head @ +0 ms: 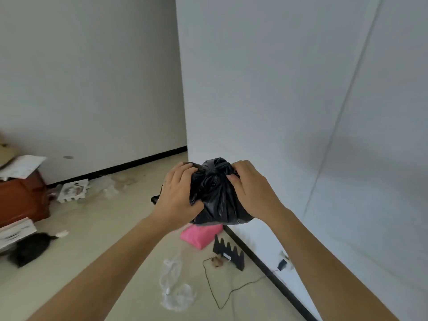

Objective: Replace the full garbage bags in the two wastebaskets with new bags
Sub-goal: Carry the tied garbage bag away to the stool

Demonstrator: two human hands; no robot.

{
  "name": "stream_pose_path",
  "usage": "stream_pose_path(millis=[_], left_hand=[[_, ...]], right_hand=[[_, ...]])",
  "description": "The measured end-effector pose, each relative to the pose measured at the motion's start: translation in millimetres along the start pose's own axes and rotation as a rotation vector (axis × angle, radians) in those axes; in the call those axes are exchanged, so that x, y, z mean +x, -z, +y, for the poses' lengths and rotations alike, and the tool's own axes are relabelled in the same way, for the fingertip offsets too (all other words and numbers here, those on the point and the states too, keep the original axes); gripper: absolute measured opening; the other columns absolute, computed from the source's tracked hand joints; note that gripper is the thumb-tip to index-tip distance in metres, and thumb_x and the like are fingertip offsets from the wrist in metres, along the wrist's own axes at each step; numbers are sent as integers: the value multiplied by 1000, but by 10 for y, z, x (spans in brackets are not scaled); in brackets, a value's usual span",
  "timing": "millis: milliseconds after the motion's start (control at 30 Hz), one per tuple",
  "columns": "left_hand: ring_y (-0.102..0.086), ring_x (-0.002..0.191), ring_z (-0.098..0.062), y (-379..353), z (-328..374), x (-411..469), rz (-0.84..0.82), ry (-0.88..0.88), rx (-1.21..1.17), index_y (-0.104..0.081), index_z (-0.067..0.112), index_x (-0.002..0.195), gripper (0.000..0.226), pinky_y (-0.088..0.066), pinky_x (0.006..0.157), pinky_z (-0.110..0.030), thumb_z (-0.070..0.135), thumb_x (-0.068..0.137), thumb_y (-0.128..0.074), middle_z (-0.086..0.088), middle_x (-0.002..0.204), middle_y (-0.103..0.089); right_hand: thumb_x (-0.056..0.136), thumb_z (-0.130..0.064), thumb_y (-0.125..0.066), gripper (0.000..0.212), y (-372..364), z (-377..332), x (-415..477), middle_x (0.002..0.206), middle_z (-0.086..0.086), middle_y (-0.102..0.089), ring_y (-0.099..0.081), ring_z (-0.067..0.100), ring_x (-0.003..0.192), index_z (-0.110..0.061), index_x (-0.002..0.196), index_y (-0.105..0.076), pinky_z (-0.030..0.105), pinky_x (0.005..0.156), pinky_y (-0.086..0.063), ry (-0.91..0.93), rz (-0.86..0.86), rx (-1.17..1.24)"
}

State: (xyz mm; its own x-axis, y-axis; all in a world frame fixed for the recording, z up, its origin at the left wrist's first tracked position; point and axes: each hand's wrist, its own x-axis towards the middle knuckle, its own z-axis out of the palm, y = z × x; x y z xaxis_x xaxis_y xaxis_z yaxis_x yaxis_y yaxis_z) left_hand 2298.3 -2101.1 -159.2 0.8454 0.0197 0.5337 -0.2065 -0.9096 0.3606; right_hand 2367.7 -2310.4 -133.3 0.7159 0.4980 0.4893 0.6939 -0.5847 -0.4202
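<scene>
Left hand [178, 193] grips the side of a black garbage bag [215, 200], fingers curled over its top; right hand [250, 188] is clamped on the opposite side, thumb pressed at the gathered neck [213, 170]. The bag is held in the air at centre frame, above the floor [111, 239] and close to a white wall corner.

Risks, as judged: the film looks thin, and a hard pull at the neck could tear it and spill the contents; a slack knot could open in carrying; a thin black cord [215, 290] and a clear plastic wrapper [173, 288] lie on the floor at lower centre and could catch a foot.

Not determinable: whether the knot is finished; what the bag contains; the left fingertips, which are behind the bag. Neither wastebasket is in view, and no new bags can be identified. A pink object [201, 235] beneath the bag is partly covered, and the items at left frame are cut off and blurred.
</scene>
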Motion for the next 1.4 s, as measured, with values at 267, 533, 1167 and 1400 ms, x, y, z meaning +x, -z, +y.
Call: stream_pose_path(millis=[267, 533, 1167, 1400], left_hand=[[-28, 141, -25, 659, -1985, 466, 80, 91, 150, -48, 10, 132, 61, -27, 116, -46, 24, 75, -65, -4, 139, -45], [-26, 142, -25, -19, -3495, 1695, 82, 92, 125, -47, 9, 133, 61, -25, 118, -45, 21, 76, -65, -4, 141, -44], [-33, 137, -25, -622, -8039, 5233, 133, 185, 163, -52, 6, 126, 48, -27, 114, -39, 18, 80, -57, -7, 133, -52], [-42, 130, -28, -1186, -9821, 6846, 23, 78, 69, -56, 2, 118, 38, -36, 110, -41, 6, 81, -59, -11, 123, -57]], right_hand=[[105, -31, -40, 19, -1536, -703, 1692, 107, -3, -52, -55, 17, 92, -16, 112, -50, 37, 83, -49, 132, -60, 172], [105, -31, -41, 20, -2713, 4, 3306, 109, -7, -53, -56, 12, 95, -18, 117, -51, 34, 86, -48, 120, -66, 205], [91, -35, -65, 89, -5822, 790, 8391, 131, -2, -43, -54, 17, 108, -47, 154, -3, 35, 94, -50, 263, -326, 165], [94, -16, -63, 68, -6915, 1201, 10229, 124, 2, -49, -54, 16, 105, -22, 153, -32, 38, 93, -51, 106, -289, 199]])
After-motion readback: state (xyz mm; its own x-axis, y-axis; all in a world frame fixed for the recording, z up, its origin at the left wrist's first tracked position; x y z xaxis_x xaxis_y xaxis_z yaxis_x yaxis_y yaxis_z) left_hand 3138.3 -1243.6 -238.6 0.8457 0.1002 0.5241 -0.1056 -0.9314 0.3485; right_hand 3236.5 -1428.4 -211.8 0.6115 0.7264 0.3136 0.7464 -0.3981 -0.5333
